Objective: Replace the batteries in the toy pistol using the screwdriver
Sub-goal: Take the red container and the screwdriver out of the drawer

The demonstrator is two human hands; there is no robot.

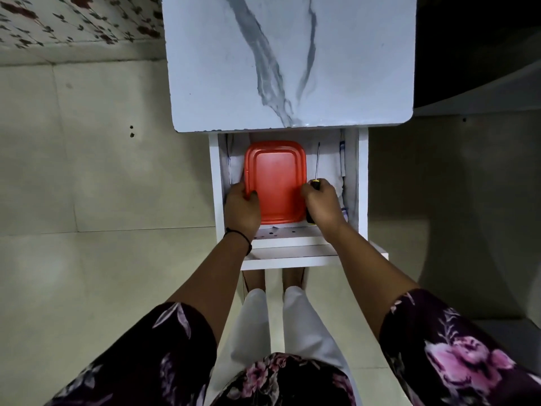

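An orange lidded plastic box (275, 177) lies in the open white drawer (215, 171) under the marble table top. My left hand (241, 208) grips the box's near left edge. My right hand (323, 203) holds a screwdriver (317, 162) by its black and yellow handle, the thin shaft pointing away from me, and its fingers touch the box's right edge. No toy pistol or batteries show.
The white marble-patterned table top (289, 60) overhangs the back of the drawer. A white cloth (341, 165) lines the drawer's sides. Pale floor tiles (102, 171) surround the table, and my legs stand right below the drawer front.
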